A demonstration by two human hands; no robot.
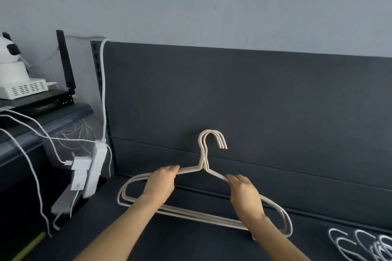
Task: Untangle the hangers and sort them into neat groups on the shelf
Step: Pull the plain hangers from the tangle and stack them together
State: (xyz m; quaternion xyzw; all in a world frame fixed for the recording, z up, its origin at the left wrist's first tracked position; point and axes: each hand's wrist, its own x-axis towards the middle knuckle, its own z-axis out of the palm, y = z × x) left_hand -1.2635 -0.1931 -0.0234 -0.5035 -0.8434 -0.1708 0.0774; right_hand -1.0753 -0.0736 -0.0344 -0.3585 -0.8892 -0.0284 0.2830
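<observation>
A stack of three beige hangers (203,162) stands almost upright on the dark shelf (191,241), hooks aligned and leaning against the dark back panel. My left hand (161,182) grips the left shoulder of the stack. My right hand (244,193) grips the right shoulder. The lower bars rest on the shelf. A group of white hangers (364,246) lies flat at the shelf's right edge, partly cut off by the frame.
To the left hangs a white power strip with adapters (89,174) and loose white cables (31,154). Above it a side shelf holds a black router (48,99), a white box and a white camera device (10,63). A grey wall rises behind.
</observation>
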